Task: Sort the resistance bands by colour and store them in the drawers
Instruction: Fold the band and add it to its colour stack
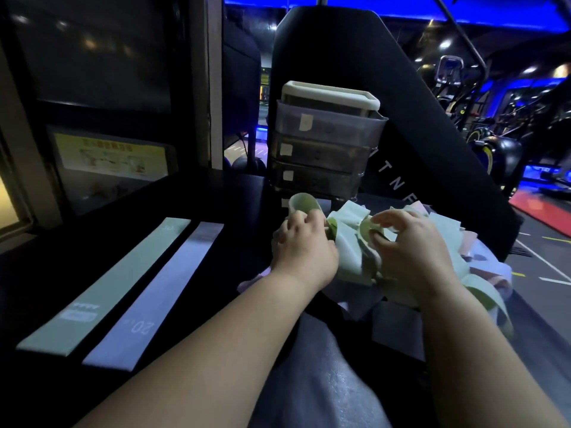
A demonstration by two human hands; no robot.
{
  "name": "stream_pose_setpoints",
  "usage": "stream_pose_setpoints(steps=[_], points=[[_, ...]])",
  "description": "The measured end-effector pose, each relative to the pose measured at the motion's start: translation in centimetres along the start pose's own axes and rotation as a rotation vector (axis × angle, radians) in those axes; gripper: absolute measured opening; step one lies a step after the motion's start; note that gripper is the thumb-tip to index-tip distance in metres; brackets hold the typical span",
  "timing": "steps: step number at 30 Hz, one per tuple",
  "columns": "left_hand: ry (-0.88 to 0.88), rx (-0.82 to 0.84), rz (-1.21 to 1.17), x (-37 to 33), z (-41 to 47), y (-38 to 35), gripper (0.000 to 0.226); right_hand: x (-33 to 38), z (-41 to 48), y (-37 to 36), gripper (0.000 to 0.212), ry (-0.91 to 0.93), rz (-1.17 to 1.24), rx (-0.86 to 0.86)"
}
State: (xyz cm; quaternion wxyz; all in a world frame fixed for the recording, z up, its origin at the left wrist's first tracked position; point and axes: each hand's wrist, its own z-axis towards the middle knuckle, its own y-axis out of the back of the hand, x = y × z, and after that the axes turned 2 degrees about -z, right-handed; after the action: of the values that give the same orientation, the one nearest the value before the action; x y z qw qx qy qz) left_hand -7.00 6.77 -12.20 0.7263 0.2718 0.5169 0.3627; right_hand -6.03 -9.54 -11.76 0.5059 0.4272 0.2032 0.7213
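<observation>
The resistance bands are lying mostly in a loose, tangled pile of bands [349, 251] toward the right edge of the dark surface [234, 211], just in front of the drawer unit [324, 143]. They are flat, wide loops, mainly pale mint green, with pink and lavender ones showing at the pile's right and near sides. The left hand [304, 242] is curling its fingers round an olive-green loop [304, 205], which is standing open above the knuckles. The right hand [411, 245] is pinching a green fold [367, 228] between thumb and bent fingers at the top of the pile. Two more bands are lying flat and straightened toward the left edge, side by side but apart, both running diagonally from the near left corner toward the far side: a mint band [102, 285] carrying a white printed mark near its near end, and a lavender band [154, 295] printed with "20". The drawer unit is standing upright at the far edge behind the pile, with a white top and three smoky, translucent drawers stacked below it, each wearing a small pale sticker at the left of its front. The tinted fronts are showing too dark to tell what, if anything, is lying inside them.
</observation>
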Motion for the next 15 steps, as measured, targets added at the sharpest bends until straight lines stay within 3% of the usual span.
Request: stream_pose_setpoints(steps=[5,9,12,15], points=[[0.020,0.062,-0.069,-1.1,0.1,-0.4,0.025,-1.5,0.3,0.7,0.017,-0.062,0.069,-0.024],[0.137,0.156,-0.251,-0.4,0.6,-1.0,0.038,-1.7,0.4,0.3,0.027,-0.081,0.060,0.021],[0.142,0.114,-0.368,0.5,0.5,-1.5,0.045,-1.7,0.5,0.1,0.035,-0.105,0.047,0.057],[0.055,0.078,-0.361,1.0,0.2,-1.9,0.029,-1.4,0.4,0.3,0.035,-0.119,0.041,0.066]])
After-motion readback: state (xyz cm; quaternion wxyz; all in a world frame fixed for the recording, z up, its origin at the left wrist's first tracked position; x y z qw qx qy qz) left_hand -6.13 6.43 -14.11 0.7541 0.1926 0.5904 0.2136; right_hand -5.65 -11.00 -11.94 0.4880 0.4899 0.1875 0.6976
